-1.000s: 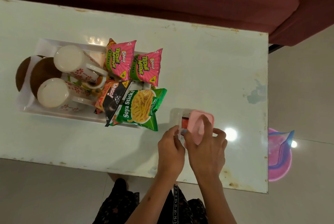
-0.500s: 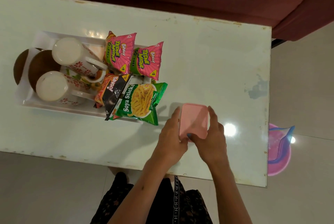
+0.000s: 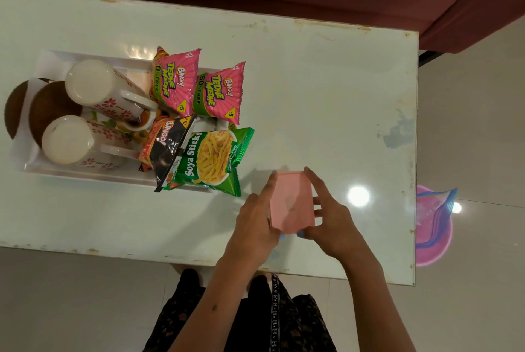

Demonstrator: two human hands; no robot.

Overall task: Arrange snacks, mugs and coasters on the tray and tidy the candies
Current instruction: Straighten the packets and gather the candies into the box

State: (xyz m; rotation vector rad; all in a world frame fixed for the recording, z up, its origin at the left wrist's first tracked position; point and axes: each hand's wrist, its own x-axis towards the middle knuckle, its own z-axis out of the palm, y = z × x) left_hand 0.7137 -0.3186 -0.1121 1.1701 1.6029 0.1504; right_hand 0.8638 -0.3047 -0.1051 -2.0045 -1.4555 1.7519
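Two hands frame a small pink lidded box [image 3: 291, 204] in the head view, near the front edge of the white table [image 3: 326, 96] and just right of the tray [image 3: 45, 169]. The left hand [image 3: 255, 223] presses along the box's left side with a finger stretched up its edge; the right hand [image 3: 331, 221] cups the right side, thumb at the near corner. Both are closed on the box, palms apart. What lies under the lid is hidden.

The box looks like thin rigid plastic: light, stiff and smooth, so likely to slide on the glossy tabletop if pushed from one side. Taking it by the two long sides, as now, seems the secure hold; pressing the lid's corners should seat it.

On the tray stand two floral mugs [image 3: 93, 87], brown coasters [image 3: 48, 107] at the left end, and snack packets [image 3: 210, 158] crowding the right end, soft and crinkly, the green one overhanging the rim.
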